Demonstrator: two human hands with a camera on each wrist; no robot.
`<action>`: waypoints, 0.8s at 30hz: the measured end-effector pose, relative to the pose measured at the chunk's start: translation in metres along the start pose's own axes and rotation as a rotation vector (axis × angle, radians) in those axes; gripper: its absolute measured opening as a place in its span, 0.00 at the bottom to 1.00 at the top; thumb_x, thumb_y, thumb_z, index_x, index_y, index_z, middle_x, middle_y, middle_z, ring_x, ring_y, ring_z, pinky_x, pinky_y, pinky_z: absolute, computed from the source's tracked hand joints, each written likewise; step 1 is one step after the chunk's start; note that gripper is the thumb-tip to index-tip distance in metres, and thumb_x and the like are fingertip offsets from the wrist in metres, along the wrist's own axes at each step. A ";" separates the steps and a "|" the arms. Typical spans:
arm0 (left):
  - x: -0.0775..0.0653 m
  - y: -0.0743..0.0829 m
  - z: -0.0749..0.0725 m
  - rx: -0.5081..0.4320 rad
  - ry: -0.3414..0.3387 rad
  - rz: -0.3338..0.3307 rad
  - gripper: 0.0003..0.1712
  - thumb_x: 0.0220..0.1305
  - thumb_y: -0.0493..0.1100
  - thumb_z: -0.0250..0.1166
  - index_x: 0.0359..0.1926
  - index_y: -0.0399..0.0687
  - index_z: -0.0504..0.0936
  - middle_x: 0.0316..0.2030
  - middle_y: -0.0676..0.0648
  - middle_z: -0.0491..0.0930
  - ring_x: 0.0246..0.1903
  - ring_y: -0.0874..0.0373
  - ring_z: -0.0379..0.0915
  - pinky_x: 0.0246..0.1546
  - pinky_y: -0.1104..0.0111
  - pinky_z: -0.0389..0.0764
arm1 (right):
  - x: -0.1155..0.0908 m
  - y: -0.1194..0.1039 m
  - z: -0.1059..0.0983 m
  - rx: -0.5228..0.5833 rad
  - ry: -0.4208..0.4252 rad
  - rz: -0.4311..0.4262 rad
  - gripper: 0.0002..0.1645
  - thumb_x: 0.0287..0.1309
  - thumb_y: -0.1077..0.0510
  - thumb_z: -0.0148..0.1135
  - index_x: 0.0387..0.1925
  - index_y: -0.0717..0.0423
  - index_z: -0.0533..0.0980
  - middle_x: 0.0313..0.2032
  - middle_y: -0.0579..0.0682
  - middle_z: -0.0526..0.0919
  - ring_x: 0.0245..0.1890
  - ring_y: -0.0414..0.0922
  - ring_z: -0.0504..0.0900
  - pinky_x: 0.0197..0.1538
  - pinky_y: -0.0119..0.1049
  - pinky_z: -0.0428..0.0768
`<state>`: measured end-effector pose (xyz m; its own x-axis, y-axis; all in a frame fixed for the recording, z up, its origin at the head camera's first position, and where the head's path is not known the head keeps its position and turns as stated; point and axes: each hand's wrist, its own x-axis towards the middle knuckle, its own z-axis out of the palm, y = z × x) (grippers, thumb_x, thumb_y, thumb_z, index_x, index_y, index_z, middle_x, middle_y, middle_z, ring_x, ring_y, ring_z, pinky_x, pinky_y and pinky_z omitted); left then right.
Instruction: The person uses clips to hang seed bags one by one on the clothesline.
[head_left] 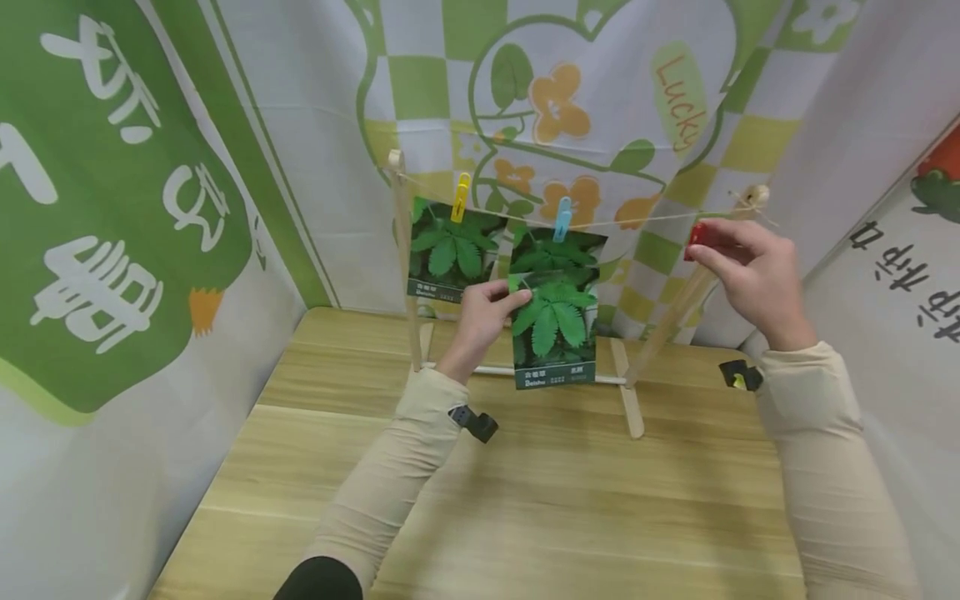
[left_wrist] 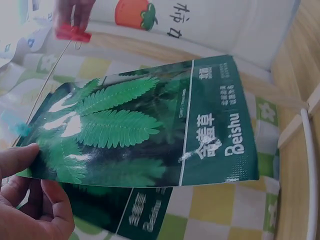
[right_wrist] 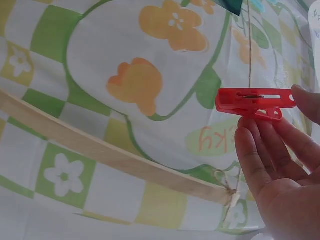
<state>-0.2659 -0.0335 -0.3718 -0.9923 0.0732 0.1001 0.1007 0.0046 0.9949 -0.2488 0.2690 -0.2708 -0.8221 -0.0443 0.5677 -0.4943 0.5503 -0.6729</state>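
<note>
My left hand (head_left: 480, 325) pinches the upper left edge of a green leaf-printed packet (head_left: 555, 333), thumb in front. This packet overlaps another leaf packet (head_left: 558, 250) that hangs from the string by a light blue clothespin (head_left: 562, 220). Further left, a similar packet (head_left: 453, 254) hangs under a yellow clothespin (head_left: 461, 198). On the right, my right hand (head_left: 765, 275) holds a red clothespin (right_wrist: 255, 100) between thumb and fingertips, close to the string (right_wrist: 249, 50). In the left wrist view the held packet (left_wrist: 125, 125) fills the middle, tilted.
The string runs between two wooden posts; the left post (head_left: 403, 267) and right post (head_left: 667, 321) stand on flat feet on a wood-grain table (head_left: 525, 500). Behind hangs a green-and-white patterned cloth (head_left: 420, 83). A white rod (head_left: 495, 370) joins the posts low down.
</note>
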 end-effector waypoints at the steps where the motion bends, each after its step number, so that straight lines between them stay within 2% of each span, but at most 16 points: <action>1: 0.001 0.001 0.004 0.002 -0.004 0.005 0.27 0.64 0.45 0.66 0.17 0.47 0.60 0.16 0.51 0.51 0.20 0.56 0.47 0.25 0.67 0.56 | 0.002 -0.002 -0.001 -0.011 0.000 -0.012 0.20 0.54 0.70 0.68 0.50 0.71 0.79 0.36 0.24 0.80 0.36 0.22 0.80 0.42 0.13 0.77; 8: 0.006 0.005 0.028 0.019 -0.042 0.012 0.25 0.64 0.45 0.66 0.17 0.47 0.63 0.17 0.52 0.55 0.21 0.58 0.50 0.24 0.69 0.61 | 0.010 -0.010 -0.003 -0.070 -0.022 -0.027 0.18 0.57 0.66 0.67 0.50 0.67 0.80 0.36 0.23 0.79 0.36 0.23 0.79 0.42 0.12 0.76; 13: 0.010 0.007 0.043 0.020 -0.056 0.011 0.25 0.64 0.45 0.66 0.17 0.47 0.62 0.16 0.52 0.54 0.19 0.58 0.50 0.22 0.69 0.59 | 0.014 -0.013 -0.003 -0.089 -0.023 -0.037 0.18 0.58 0.64 0.67 0.50 0.65 0.80 0.36 0.23 0.79 0.36 0.23 0.79 0.41 0.12 0.76; 22: 0.017 0.012 0.060 0.036 -0.067 -0.004 0.28 0.64 0.46 0.66 0.17 0.48 0.57 0.17 0.51 0.48 0.18 0.56 0.43 0.22 0.67 0.52 | 0.027 -0.022 -0.002 -0.088 -0.013 -0.065 0.17 0.57 0.64 0.68 0.49 0.64 0.82 0.34 0.21 0.80 0.36 0.25 0.78 0.39 0.13 0.75; 24: 0.020 0.014 0.062 0.032 -0.059 -0.018 0.25 0.63 0.46 0.67 0.17 0.50 0.63 0.17 0.52 0.52 0.19 0.57 0.46 0.23 0.67 0.53 | 0.030 -0.024 -0.002 -0.076 -0.010 -0.064 0.17 0.56 0.64 0.68 0.48 0.64 0.82 0.34 0.21 0.80 0.36 0.26 0.78 0.39 0.13 0.75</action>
<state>-0.2794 0.0303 -0.3562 -0.9881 0.1313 0.0803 0.0860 0.0382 0.9956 -0.2608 0.2558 -0.2366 -0.7924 -0.0894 0.6034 -0.5232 0.6080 -0.5971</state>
